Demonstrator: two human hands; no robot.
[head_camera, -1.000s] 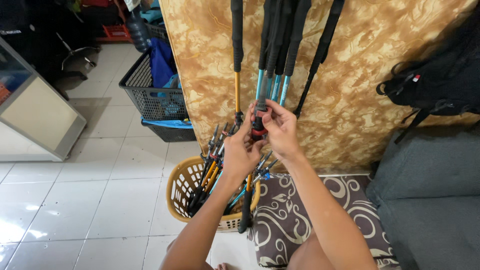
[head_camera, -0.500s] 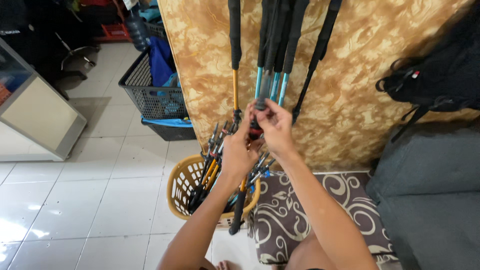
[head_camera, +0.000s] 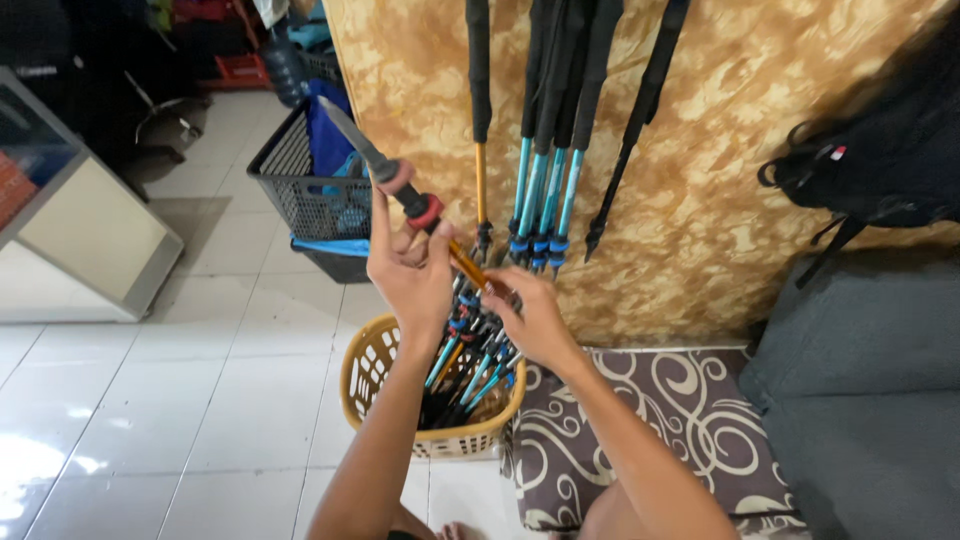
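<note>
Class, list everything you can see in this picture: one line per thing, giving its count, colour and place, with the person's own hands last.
Trekking pole in hand: one, orange shaft with black and red collars, held slanting up to the left.
Poles in basket: many, blue, orange and black, standing bunched.
Round basket: one, yellow, on the floor by the wall.
Hanging poles: several, black grips with blue or orange shafts, against the wall.
Wall covering: one, mottled gold-brown.
Crate: one, black mesh, upper left floor.
Cushion: one, brown with cream swirls, right of basket.
Backpack: one, black, far right.
Left hand: grips the pole.
Right hand: on the pole's lower end.
</note>
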